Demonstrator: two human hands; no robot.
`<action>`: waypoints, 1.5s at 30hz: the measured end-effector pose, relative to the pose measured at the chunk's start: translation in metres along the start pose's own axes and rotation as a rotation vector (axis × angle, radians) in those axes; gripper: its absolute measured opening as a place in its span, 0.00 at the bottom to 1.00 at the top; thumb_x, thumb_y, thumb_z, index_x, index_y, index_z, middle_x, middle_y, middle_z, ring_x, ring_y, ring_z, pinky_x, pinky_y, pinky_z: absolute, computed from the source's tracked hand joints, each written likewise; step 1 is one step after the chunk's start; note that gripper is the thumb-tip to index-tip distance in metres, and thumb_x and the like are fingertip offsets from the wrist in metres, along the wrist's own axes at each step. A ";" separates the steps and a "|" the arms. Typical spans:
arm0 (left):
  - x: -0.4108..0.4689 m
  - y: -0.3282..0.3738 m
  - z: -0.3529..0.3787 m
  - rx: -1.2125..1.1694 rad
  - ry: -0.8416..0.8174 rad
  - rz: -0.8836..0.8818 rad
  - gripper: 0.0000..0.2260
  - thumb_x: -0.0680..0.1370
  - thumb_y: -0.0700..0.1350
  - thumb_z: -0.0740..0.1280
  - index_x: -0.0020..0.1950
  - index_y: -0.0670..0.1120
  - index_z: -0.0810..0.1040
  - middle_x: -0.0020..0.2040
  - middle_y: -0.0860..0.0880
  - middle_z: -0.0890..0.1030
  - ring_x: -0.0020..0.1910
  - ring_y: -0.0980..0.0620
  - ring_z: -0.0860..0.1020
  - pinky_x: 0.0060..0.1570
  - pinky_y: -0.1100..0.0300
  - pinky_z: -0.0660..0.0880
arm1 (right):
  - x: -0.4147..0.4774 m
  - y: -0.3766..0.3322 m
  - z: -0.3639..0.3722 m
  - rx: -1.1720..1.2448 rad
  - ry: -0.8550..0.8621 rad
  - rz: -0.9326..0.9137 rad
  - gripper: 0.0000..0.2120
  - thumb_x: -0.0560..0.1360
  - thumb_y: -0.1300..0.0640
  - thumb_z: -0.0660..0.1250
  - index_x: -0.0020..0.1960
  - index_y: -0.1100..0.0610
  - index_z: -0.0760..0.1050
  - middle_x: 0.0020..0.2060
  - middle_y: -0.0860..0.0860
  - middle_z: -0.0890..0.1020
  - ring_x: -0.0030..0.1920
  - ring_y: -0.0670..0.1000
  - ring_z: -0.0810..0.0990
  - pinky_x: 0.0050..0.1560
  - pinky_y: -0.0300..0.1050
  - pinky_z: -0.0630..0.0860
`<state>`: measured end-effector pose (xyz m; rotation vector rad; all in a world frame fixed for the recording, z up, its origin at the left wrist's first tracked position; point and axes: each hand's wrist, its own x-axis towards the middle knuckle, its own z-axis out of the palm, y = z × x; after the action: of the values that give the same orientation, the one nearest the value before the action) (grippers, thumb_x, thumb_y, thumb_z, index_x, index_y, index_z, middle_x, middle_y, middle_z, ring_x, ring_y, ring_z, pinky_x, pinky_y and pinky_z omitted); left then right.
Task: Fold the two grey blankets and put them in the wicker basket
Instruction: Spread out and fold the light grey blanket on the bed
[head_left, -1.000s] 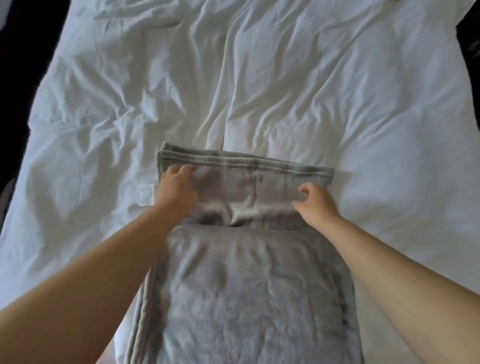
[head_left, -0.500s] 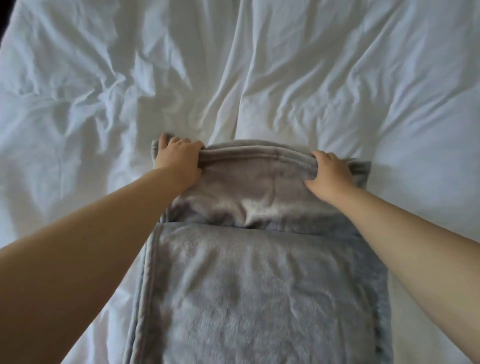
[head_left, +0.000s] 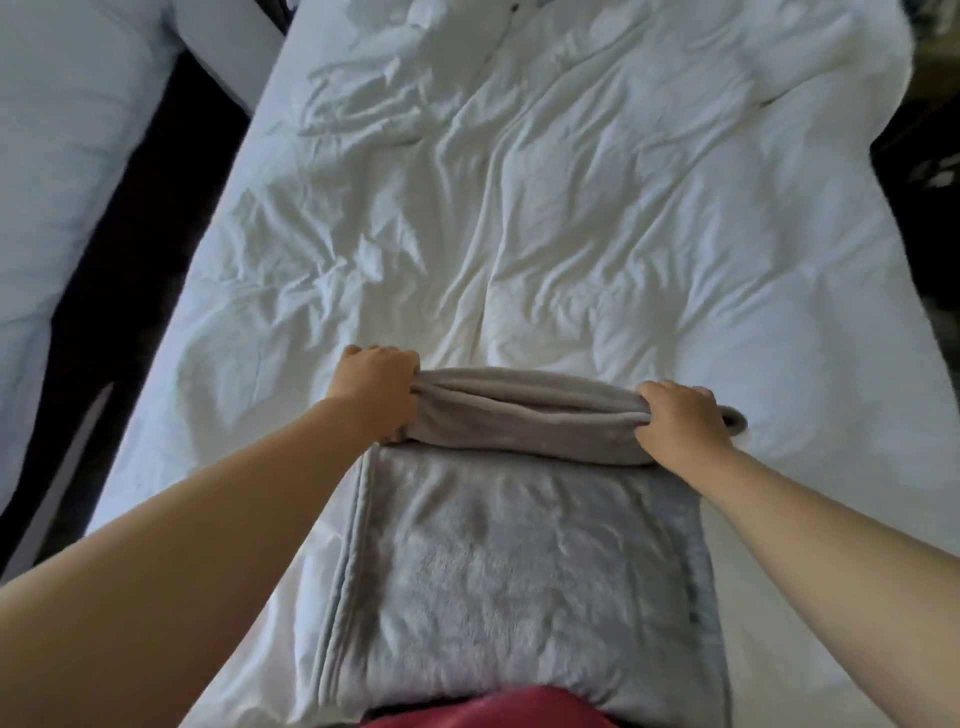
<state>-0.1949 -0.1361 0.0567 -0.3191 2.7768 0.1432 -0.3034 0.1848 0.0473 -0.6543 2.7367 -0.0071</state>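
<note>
Head view, near to far.

- Bottom edge: a strip of red fabric, overlapping the near edge of the blanket. Cannot tell what it belongs to.
- Grey blanket: lies on the near end of the bed, on top of the white duvet. The near part is flat and several layers thick, with stacked edges showing along its left side. The pile is fleecy with light creasing.
- The far end of the blanket is gathered into a thick, rounded fold running left to right, resting on the far edge of the flat part.
- Left hand: clenched on the left end of the gathered fold, fingers curled over the top, knuckles toward the camera. Forearm bare.
- Right hand: clenched on the right end of the same fold, fingers wrapped over it. A short tail of blanket sticks out past this hand to the right and touches the duvet. Forearm bare.
- Beyond the hands: the duvet is heavily wrinkled, with long creases running toward the head of the bed and a bunched ridge at upper left.
- Far left: a second bed with white bedding, separated from this one by a dark gap.
</note>
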 end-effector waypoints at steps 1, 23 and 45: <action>-0.017 0.003 -0.007 -0.003 -0.002 0.022 0.08 0.72 0.47 0.65 0.50 0.50 0.75 0.48 0.49 0.79 0.50 0.46 0.77 0.49 0.55 0.65 | -0.015 -0.001 -0.006 0.066 -0.007 0.024 0.05 0.71 0.59 0.66 0.45 0.54 0.70 0.42 0.50 0.73 0.44 0.55 0.74 0.43 0.46 0.65; -0.148 0.019 0.096 -0.442 -0.085 -0.464 0.14 0.75 0.41 0.61 0.61 0.46 0.75 0.60 0.44 0.73 0.57 0.41 0.74 0.55 0.51 0.74 | -0.170 0.039 0.068 0.237 -0.461 0.328 0.08 0.74 0.57 0.65 0.52 0.54 0.79 0.52 0.52 0.81 0.53 0.52 0.78 0.49 0.40 0.71; -0.060 0.116 0.128 -0.259 0.088 -0.198 0.20 0.76 0.46 0.62 0.68 0.49 0.70 0.74 0.43 0.63 0.74 0.44 0.58 0.73 0.41 0.44 | -0.049 -0.050 0.082 0.480 0.188 0.261 0.20 0.74 0.60 0.64 0.66 0.62 0.70 0.62 0.61 0.73 0.64 0.62 0.71 0.65 0.56 0.67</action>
<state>-0.1268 0.0063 -0.0353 -0.6776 2.7934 0.4513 -0.2144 0.1674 -0.0106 -0.1679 2.8130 -0.6707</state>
